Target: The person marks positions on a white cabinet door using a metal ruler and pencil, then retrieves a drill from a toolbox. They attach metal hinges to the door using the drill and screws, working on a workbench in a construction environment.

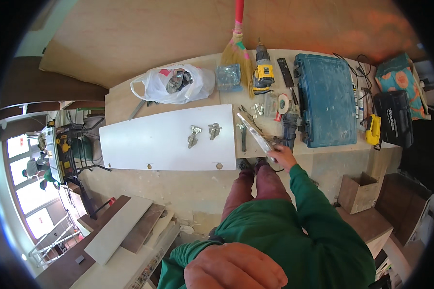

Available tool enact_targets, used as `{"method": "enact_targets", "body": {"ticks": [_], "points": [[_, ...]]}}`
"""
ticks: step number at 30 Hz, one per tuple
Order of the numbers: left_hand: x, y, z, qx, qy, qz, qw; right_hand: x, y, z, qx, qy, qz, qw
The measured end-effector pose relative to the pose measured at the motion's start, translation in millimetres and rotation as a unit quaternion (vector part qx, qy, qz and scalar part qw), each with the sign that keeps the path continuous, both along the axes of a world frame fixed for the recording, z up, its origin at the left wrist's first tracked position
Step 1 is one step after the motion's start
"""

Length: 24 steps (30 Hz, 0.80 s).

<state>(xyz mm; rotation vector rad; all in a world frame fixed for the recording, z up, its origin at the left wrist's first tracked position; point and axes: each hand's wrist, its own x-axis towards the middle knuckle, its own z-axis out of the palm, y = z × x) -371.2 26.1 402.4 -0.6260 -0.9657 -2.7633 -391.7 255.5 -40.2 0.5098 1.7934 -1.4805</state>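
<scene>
"What does the right grip [283, 157] have?"

"It is closed around the near end of a long, flat, pale strip [261, 137]. The strip slants away over the bench [120, 105], its far end pointing left, just right of the white panel [154, 139]. I can't tell whether that far end touches anything."

"And the left grip [236, 267]?"

"Close to the camera, at the near edge of the view, in front of the green sweater [255, 224]. Its fingers look curled, but I can't tell whether they hold anything."

"What is on the panel?"

"Two metal hinges, side by side and apart, right of its middle: the left hinge [194, 136] and the right hinge [214, 131]. Round holes run along the panel's near edge."

"What else is around the strip?"

"A dark-handled tool [243, 139] lies between it and the panel. On its right is a grey power tool [289, 130], with a roll of tape [283, 103] a little farther off, and a big blue case [328, 98] right of those."

"And at the far side?"

"A white plastic bag [202, 89] on the left, then a broom [238, 41] with its bristles down, and a yellow-and-black drill [264, 74] just to the broom's right."
</scene>
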Motion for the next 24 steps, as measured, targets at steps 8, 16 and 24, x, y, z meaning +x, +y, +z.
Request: {"method": "enact_targets", "body": {"ticks": [8,16,24], "points": [[18,-51,3,-0.079,-0.005,-0.002,0.997,-56,-48,-51,0.023,0.031,-0.020,0.999],[27,-66,0,-0.080,-0.006,0.024,0.996,-73,-49,-80,0.075,0.037,0.011,0.996],[22,-72,-4,-0.110,0.052,0.040,0.992,-104,-96,-82,0.112,0.236,0.063,0.963]]}}
